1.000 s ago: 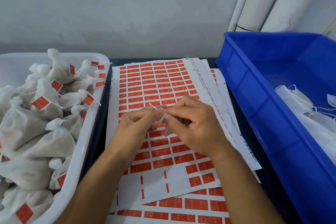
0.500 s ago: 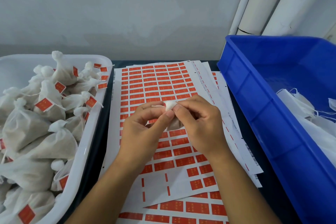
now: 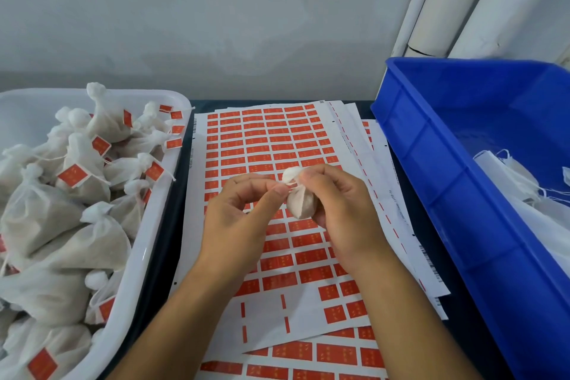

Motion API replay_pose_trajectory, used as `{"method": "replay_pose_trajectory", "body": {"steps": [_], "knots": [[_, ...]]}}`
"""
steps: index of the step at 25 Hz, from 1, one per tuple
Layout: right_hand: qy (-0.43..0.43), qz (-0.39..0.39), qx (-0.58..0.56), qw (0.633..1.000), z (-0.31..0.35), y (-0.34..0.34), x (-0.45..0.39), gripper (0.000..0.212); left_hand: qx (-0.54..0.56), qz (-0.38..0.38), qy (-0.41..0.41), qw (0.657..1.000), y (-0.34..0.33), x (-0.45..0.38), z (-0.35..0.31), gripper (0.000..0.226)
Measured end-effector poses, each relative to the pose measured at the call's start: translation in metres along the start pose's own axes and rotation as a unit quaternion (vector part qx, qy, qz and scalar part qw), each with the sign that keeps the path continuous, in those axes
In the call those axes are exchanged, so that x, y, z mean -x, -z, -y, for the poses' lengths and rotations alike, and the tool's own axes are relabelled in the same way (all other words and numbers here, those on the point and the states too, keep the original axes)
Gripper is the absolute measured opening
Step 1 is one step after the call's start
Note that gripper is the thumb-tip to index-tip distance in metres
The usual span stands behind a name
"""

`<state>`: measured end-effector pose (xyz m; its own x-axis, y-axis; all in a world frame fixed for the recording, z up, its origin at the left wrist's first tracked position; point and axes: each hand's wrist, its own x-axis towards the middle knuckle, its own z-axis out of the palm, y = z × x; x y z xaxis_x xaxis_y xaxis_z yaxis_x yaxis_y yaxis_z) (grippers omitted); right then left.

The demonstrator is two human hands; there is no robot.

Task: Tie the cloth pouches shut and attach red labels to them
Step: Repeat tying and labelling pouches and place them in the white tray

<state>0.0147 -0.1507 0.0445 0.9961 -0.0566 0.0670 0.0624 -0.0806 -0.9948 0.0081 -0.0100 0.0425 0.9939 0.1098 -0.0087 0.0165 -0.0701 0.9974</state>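
A small filled white cloth pouch (image 3: pixel 300 202) hangs above the sheets of red labels (image 3: pixel 268 145), its neck gathered and its top puffed out. My right hand (image 3: pixel 342 210) grips the pouch, thumb and fingers at its neck. My left hand (image 3: pixel 243 210) pinches the drawstring at the neck, just left of the pouch. The string itself is barely visible between the fingertips. Part of the pouch's body is hidden behind my right palm.
A white tray (image 3: pixel 145 256) on the left is heaped with tied, labelled pouches (image 3: pixel 71 176). A blue crate (image 3: pixel 438 182) on the right holds flat unfilled pouches (image 3: pixel 524 182). White tubes (image 3: pixel 456 0) lean on the wall behind it. Label sheets cover the dark table between the containers.
Both hands rose slightly with the pouch. The pouch, first mostly hidden in my hands, now shows its gathered neck and round body; my left hand still pinches the string.
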Motion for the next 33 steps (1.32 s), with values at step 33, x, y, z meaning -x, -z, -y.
{"method": "replay_pose_trajectory", "body": {"steps": [33], "knots": [[-0.105,0.039,0.019,0.994,-0.005,0.0,-0.003,0.021,-0.338,-0.042,-0.247,0.907,0.01,-0.01,0.018,0.02]]}}
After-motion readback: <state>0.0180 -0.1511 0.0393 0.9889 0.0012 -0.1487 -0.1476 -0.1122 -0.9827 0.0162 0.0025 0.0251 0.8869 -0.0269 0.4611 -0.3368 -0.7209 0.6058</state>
